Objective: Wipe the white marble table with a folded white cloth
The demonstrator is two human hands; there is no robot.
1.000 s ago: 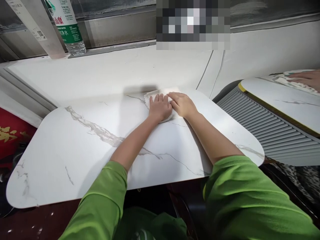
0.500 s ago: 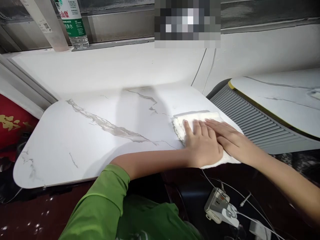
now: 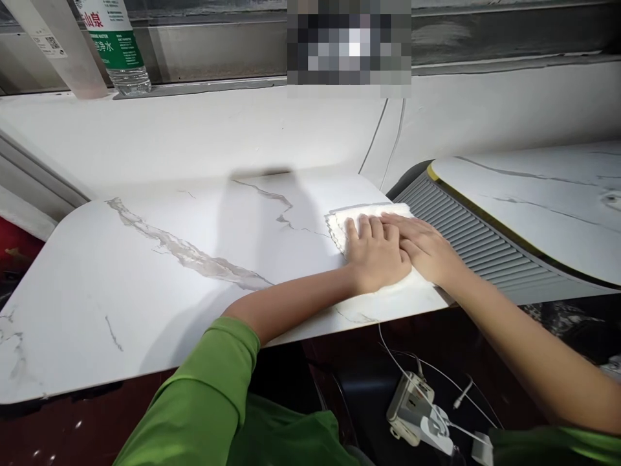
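Note:
A folded white cloth (image 3: pixel 339 226) lies on the right part of a white marble-patterned tabletop (image 3: pixel 160 298). My left hand (image 3: pixel 381 255) presses flat on the cloth with its fingers stretched out and slightly spread. Beside it, my right hand (image 3: pixel 424 249) also rests flat on the cloth, its fingertips touching or overlapping the left hand's fingers. Neither hand is curled round the cloth. Part of the cloth is hidden beneath both hands.
A water bottle (image 3: pixel 119 48) and a tall translucent container (image 3: pixel 68 52) stand on the ledge at the back left. A ribbed grey panel (image 3: pixel 466 233) borders a second marbled top (image 3: pixel 548 200) on the right. Below the front edge lie a power strip (image 3: pixel 410 404) and cables.
Both hands and the cloth have slid away from the tabletop's front edge, towards the wall. The cloth no longer overlaps that edge as much. The camera view has shifted a little.

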